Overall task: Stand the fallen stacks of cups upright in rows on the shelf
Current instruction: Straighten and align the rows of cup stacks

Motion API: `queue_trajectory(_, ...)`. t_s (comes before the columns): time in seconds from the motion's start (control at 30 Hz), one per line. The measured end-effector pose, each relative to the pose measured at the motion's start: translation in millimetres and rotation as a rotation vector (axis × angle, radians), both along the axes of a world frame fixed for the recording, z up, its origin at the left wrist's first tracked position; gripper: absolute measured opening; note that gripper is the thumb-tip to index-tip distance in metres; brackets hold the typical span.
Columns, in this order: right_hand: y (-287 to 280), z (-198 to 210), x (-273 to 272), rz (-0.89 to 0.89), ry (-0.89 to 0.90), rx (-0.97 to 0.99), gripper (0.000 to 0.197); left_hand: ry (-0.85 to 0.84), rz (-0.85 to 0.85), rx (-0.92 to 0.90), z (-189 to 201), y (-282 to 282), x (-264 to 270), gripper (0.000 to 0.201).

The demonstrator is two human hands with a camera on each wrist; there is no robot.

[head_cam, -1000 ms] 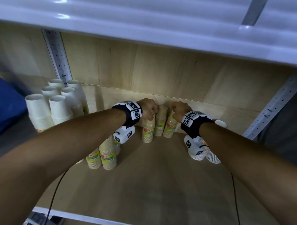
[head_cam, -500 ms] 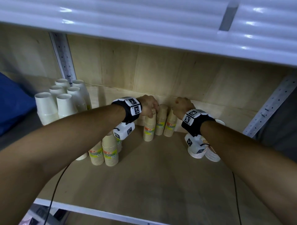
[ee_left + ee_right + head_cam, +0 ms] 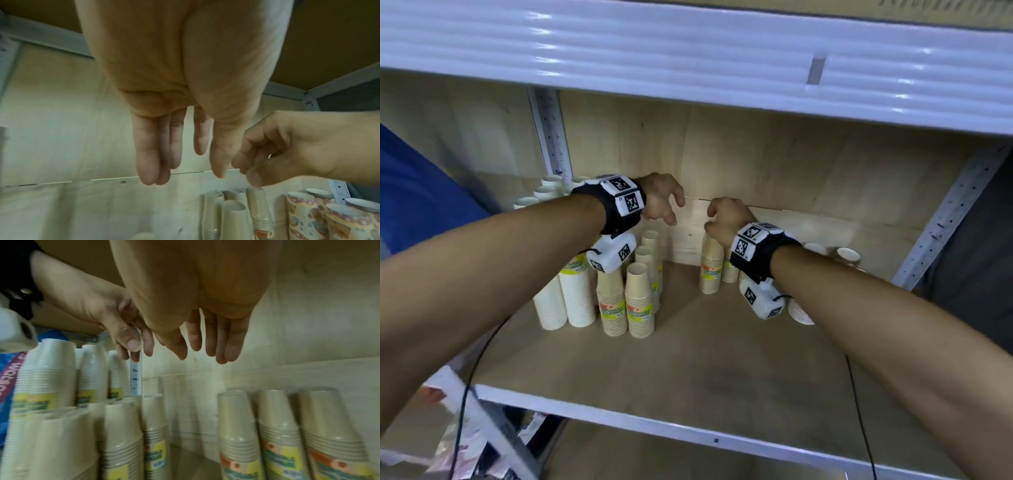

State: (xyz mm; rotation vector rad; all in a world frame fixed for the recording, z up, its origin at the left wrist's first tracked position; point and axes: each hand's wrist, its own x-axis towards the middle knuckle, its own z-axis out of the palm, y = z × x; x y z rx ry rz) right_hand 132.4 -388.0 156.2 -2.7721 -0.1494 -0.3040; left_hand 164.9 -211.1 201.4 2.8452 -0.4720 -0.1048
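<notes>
At the far middle of the shelf (image 3: 722, 370), both hands hang above the upright stacks and neither holds anything. The left hand (image 3: 661, 202) is raised over the tan stacks on the left (image 3: 640, 301), fingers (image 3: 148, 155) straight and slack, nothing between them. The right hand (image 3: 726, 219) hovers just above the tan stacks at the back (image 3: 711, 270); from the right wrist its fingers (image 3: 230, 340) hang loose and apart, though from the left wrist they look partly curled, with nothing seen in them. Whether a fingertip brushes the top cup cannot be told. The left group stands in 2 short rows running from near to far, with white stacks (image 3: 565, 298) just beside it further left. The back group counts at least 3 stacks in the right wrist view, upright and close together, labels facing out. Between the 2 tan groups lies a bare gap of shelf. At the far right, patterned stacks (image 3: 329, 217) stand upright in the left wrist view; in the head view, white rims (image 3: 799, 313) show below the right forearm, and whether that stack lies on its side cannot be confirmed. Judgement: a placing step looks complete and both hands are free for the next pick. The next move calls for checking the right end, gripping any fallen stack round its middle, and setting it base-down in line with the back group without knocking its neighbours.
</notes>
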Motion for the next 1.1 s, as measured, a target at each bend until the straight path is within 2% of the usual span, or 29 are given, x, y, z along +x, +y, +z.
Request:
queue_trajectory(0.23,66,-8,-30,0.105,0.057,0.006,0.026,-0.003,0.086,0.023,-5,45,-32,0.039)
queue_trajectory(0.4,98,-12,-45,0.182,0.116,-0.032,0.035,-0.008,0.097,0.072,-20,66,-50,0.041)
queue_trajectory(0.5,114,-15,-52,0.192,0.162,-0.056,0.029,-0.015,0.076,0.102,-31,73,-59,0.039)
queue_trajectory(0.6,124,-22,-55,0.192,0.180,-0.078,0.022,-0.015,0.057,0.088,-39,79,-63,0.041)
queue_trajectory(0.67,128,-28,-56,0.187,0.193,-0.082,0.026,-0.001,0.055,0.084,-45,81,-66,0.039)
queue_trajectory(0.93,133,-39,-56,0.164,0.221,-0.080,0.013,0.039,-0.027,0.077,-63,93,-69,0.023)
queue_trajectory(1.1,140,-45,-54,0.138,0.225,-0.091,0.021,0.025,-0.083,0.087,-71,98,-71,0.018)
